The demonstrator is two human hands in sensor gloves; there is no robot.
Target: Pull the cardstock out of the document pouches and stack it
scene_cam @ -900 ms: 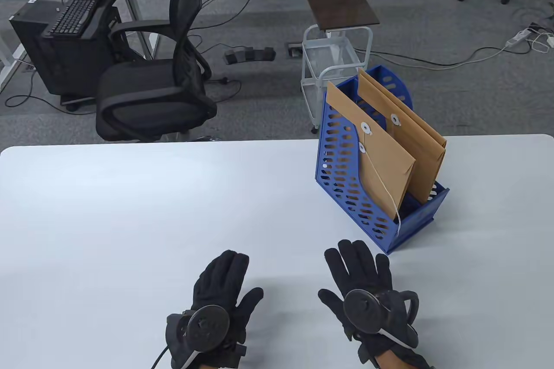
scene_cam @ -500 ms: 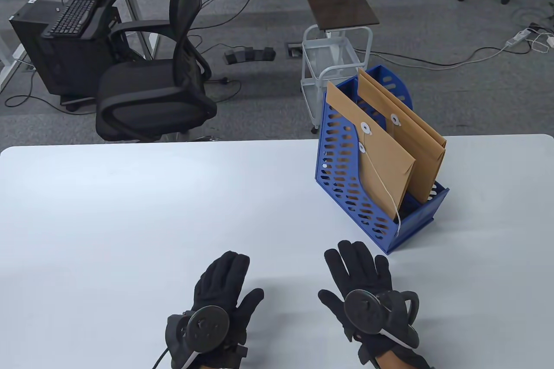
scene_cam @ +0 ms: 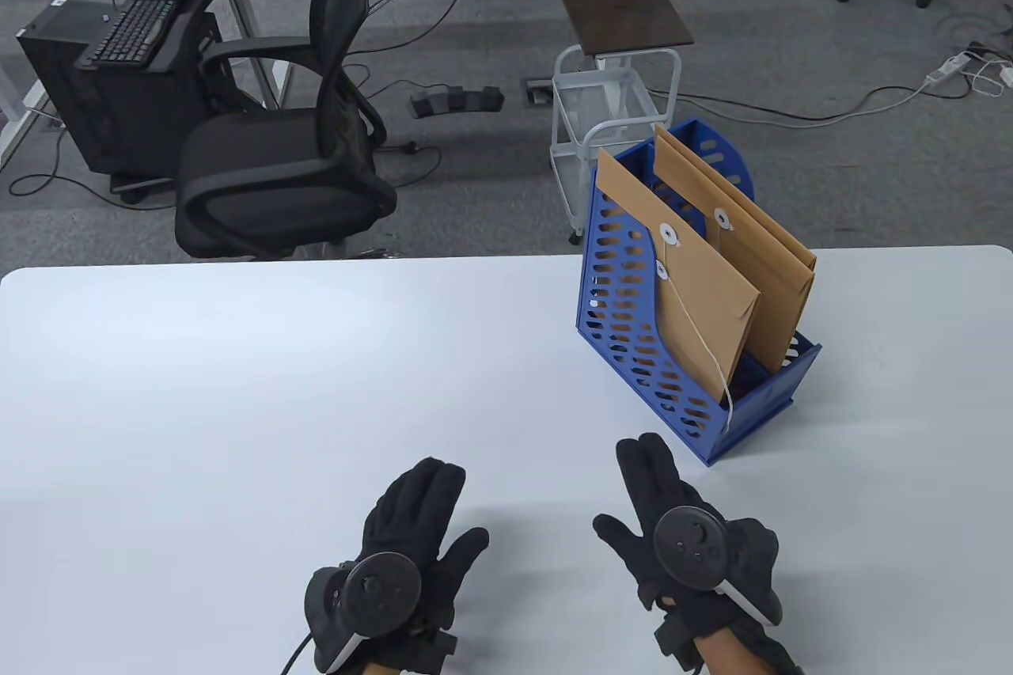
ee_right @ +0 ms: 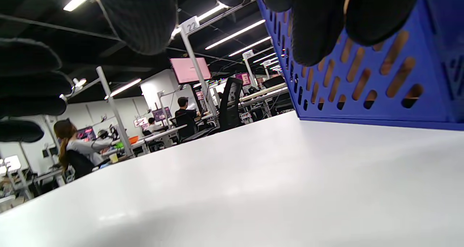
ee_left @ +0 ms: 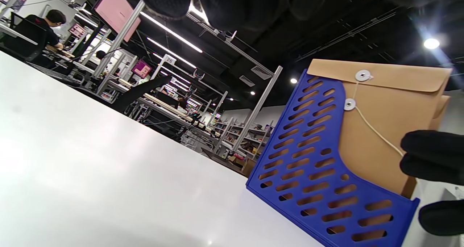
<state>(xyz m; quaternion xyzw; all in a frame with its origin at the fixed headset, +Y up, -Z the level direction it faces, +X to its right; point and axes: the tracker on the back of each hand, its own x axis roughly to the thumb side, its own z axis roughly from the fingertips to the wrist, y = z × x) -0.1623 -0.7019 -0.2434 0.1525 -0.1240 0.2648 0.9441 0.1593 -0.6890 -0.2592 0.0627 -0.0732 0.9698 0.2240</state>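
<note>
Pouches of brown kraft paper stand upright in a blue perforated file holder (scene_cam: 633, 327) on the right half of the white table (scene_cam: 237, 390). The front pouch (scene_cam: 704, 311) has two white string-tie discs and a loose cord hanging toward the holder's low front wall; the rear pouch (scene_cam: 760, 263) stands taller behind it, with one disc showing. No cardstock can be seen from outside either pouch.

The table view shows both gloved hands near the bottom edge, well apart from each other and holding nothing. The left hand (scene_cam: 407, 540) lies with fingers stretched forward; the right hand (scene_cam: 681, 525) is turned partly on edge, its fingers pointing at the holder's near corner but short of it.

The left wrist view adds the holder's slotted side wall (ee_left: 308, 167) and the front pouch's flap (ee_left: 391, 131) from low down, with the right hand's dark fingertips (ee_left: 433, 156) intruding at the right edge. The right wrist view shows only the holder's side (ee_right: 362, 84) close up, behind that hand's own fingers (ee_right: 315, 29), which hang spread above the table surface. An office chair (scene_cam: 293, 153) and a small white cart (scene_cam: 613, 97) stand on the floor beyond.
</note>
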